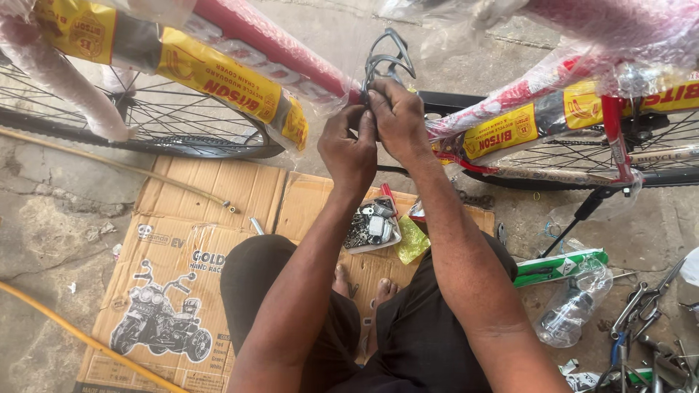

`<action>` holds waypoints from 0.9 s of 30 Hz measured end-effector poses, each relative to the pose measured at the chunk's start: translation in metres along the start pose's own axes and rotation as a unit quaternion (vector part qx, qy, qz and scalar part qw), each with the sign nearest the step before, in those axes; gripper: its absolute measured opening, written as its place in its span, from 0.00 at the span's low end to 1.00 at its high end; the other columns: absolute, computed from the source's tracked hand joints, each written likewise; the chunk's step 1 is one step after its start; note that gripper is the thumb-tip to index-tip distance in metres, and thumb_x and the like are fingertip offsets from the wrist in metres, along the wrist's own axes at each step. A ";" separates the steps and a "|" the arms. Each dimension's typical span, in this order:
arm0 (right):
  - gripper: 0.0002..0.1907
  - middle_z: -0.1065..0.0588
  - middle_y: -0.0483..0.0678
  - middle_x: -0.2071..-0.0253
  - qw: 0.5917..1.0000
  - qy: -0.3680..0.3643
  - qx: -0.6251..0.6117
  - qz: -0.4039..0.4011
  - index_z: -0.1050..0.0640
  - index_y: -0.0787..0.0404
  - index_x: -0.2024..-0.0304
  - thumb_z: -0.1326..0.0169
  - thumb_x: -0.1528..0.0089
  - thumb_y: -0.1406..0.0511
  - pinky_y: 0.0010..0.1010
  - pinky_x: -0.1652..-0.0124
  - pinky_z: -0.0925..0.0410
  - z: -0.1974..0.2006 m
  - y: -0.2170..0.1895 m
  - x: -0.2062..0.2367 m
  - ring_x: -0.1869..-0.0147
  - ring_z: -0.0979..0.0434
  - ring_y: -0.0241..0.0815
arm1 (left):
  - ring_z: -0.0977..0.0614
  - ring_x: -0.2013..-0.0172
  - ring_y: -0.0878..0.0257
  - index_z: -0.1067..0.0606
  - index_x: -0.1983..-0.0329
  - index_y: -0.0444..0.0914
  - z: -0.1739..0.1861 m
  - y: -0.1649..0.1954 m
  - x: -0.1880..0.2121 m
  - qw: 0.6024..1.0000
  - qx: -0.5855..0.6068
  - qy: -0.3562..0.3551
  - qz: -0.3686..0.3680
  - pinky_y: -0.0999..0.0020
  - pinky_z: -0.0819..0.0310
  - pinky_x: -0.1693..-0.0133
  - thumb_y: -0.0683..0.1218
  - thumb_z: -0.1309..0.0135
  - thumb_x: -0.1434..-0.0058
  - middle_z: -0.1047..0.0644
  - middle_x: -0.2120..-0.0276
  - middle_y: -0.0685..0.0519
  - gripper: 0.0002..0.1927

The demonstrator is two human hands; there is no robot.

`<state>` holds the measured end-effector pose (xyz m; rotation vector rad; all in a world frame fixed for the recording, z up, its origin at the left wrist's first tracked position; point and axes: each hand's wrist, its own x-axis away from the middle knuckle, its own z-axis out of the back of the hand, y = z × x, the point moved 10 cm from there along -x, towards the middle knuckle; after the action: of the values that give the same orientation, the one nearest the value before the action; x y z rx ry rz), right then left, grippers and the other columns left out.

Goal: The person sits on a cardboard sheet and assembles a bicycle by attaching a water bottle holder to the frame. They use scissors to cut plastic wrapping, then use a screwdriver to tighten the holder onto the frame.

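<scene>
Both my hands are raised to the red bicycle frame (269, 40), which is wrapped in clear plastic. My left hand (349, 149) and my right hand (398, 116) pinch the base of a grey wire bottle cage (386, 58) against the frame tube. The cage's loops stick up above my fingers. What my fingertips grip beneath the cage is hidden. I am squatting on flattened cardboard (182, 276), with my knees and bare feet below my arms.
A small tray of metal nuts and bolts (371, 225) lies on the cardboard by my feet. Bicycle wheels (167, 124) stand left and right. Yellow hoses (80, 335) cross the concrete at left. Pliers and loose tools (648, 320) lie at lower right beside plastic wrapping.
</scene>
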<state>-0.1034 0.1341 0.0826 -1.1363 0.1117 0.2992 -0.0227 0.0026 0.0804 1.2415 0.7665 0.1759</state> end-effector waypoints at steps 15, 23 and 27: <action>0.09 0.22 0.45 0.61 0.993 -0.057 -0.099 -0.036 0.23 0.68 0.51 0.50 0.29 0.69 0.23 0.62 0.27 0.001 0.035 0.005 0.62 0.23 0.29 | 0.15 0.53 0.52 0.31 0.33 0.34 -0.021 0.013 0.026 0.996 0.020 -0.082 -0.014 0.60 0.21 0.50 0.37 0.47 0.36 0.21 0.49 0.42 0.26; 0.09 0.22 0.48 0.62 0.961 -0.059 -0.261 -0.069 0.26 0.67 0.49 0.52 0.27 0.68 0.27 0.60 0.23 -0.001 0.036 0.011 0.62 0.20 0.33 | 0.18 0.51 0.50 0.41 0.26 0.31 -0.022 0.010 0.038 0.997 0.011 -0.069 0.008 0.55 0.24 0.47 0.38 0.48 0.34 0.22 0.50 0.43 0.33; 0.10 0.21 0.50 0.66 0.904 -0.055 -0.403 -0.129 0.27 0.66 0.49 0.50 0.30 0.66 0.36 0.61 0.21 0.005 0.046 0.013 0.65 0.17 0.41 | 0.16 0.53 0.50 0.46 0.23 0.33 -0.028 0.005 0.038 0.994 -0.045 -0.099 0.018 0.55 0.21 0.54 0.41 0.48 0.35 0.22 0.50 0.43 0.38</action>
<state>-0.1042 0.1583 0.0413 -1.9322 -0.2924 0.1664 -0.0101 0.0459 0.0652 1.1678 0.5581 0.1139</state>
